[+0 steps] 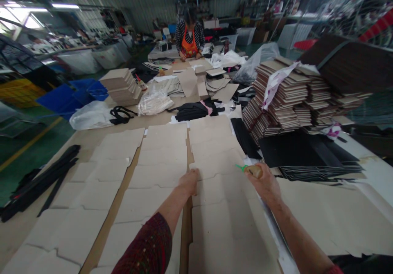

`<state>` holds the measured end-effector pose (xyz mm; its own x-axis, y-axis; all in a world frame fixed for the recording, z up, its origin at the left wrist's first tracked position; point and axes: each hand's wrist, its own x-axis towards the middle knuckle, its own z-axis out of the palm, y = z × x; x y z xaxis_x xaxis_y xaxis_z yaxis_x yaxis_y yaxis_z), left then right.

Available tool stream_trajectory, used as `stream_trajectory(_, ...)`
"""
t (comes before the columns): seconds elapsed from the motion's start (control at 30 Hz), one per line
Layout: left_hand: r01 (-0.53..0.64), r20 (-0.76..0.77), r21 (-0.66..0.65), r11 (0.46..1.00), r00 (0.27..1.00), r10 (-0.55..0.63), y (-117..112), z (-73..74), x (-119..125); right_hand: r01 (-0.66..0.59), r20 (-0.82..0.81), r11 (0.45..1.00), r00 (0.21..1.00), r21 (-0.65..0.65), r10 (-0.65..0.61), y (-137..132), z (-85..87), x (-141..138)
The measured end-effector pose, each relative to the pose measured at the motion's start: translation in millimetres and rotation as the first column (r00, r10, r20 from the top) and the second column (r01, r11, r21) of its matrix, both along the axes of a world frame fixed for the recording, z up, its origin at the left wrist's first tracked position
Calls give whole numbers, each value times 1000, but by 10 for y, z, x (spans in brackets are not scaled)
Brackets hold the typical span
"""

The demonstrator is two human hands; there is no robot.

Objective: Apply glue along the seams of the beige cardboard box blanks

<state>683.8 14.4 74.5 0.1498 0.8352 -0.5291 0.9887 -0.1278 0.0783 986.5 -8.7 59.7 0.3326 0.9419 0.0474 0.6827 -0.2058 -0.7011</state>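
Three rows of overlapping beige cardboard sheets [162, 159] lie spread along the table in front of me. My left hand [188, 180] rests fingers-down on the edge of the right-hand row of sheets [215, 151], its fingers curled under and mostly hidden. My right hand [266, 184] is closed round a small glue bottle [252, 170] with a green nozzle pointing left, held just above the right edge of that same row.
Tall stacks of folded cardboard [285, 94] and black sheets [307, 151] stand to the right. Black strips [39, 180] lie at the left edge. A white bag [153, 100], black straps [121, 113] and blue crates [73, 94] sit further back. Another person [189, 39] works at the table's far end.
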Motion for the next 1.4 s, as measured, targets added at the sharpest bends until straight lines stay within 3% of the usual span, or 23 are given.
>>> stream_trajectory(0.2, -22, -21, 13, 1000, 1000, 23, -6, 14, 62, 39, -295, 999, 955, -20, -43, -54, -71, -158)
stream_trajectory(0.37, 29, -14, 39, 999, 999, -29, 40, 93, 22, 145, -584, 989, 800, -39, -140, -72, -118, -239)
stream_trajectory(0.53, 87, 57, 178, 980, 994, -98, 330, 139, 95, 291, -707, 956, 671, -26, -224, -128, 7, -62)
stream_trajectory(0.67, 166, 149, 247, 955, 967, -207, 572, 7, 395, 380, -753, 924, 592, -52, -286, -193, 154, -54)
stream_trajectory(0.83, 193, 195, 244, 950, 950, -243, 667, -248, 711, 367, -727, 928, 622, -57, -291, -191, 183, -134)
stream_trajectory(1.03, 194, 227, 243, 950, 941, -250, 695, -395, 758, 361, -693, 932, 663, -33, -281, 58, 137, -135)
stream_trajectory(1.23, 178, 241, 241, 954, 941, -236, 737, -254, 671, 214, -593, 977, 786, -5, -175, 479, 92, -109)
stream_trajectory(1.4, 47, 190, 291, 956, 976, -106, 605, -91, 269, 112, -400, 993, 908, -46, -121, 756, 54, -72)
